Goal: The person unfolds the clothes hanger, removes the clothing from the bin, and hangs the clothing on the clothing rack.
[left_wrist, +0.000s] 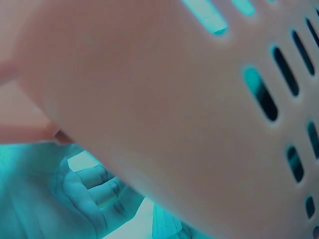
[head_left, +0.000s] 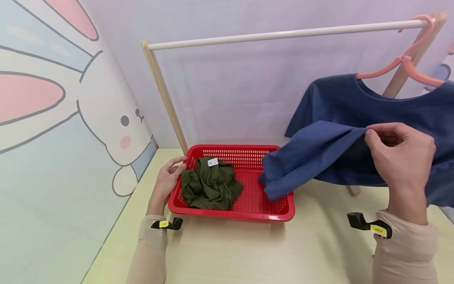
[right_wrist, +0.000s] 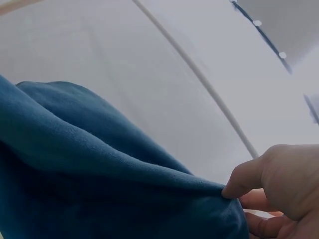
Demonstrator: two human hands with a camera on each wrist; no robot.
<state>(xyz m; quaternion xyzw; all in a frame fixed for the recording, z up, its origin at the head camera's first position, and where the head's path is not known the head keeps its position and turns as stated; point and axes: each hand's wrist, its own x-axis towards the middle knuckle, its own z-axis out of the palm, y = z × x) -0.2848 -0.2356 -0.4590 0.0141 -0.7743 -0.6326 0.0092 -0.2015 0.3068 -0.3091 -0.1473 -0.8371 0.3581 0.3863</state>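
My right hand (head_left: 402,152) pinches an edge of a blue garment (head_left: 308,157) between thumb and fingers, in front of a hanging navy T-shirt (head_left: 337,94). The garment's lower end droops over the right side of a red plastic basket (head_left: 232,214). In the right wrist view, the blue cloth (right_wrist: 109,164) stretches in folds away from the pinching fingers. My left hand (head_left: 168,177) grips the basket's left rim near its back corner. Crumpled inside the basket's left half is a dark green garment (head_left: 211,185) with a white label. The perforated basket wall (left_wrist: 164,114) fills most of the left wrist view.
A clothes rack with a white bar (head_left: 283,35) and wooden posts (head_left: 164,94) spans behind the basket. The T-shirt hangs from a pink hanger (head_left: 384,70) at the bar's right end. The pale tabletop (head_left: 227,252) meets a rabbit-painted wall (head_left: 103,118) on the left.
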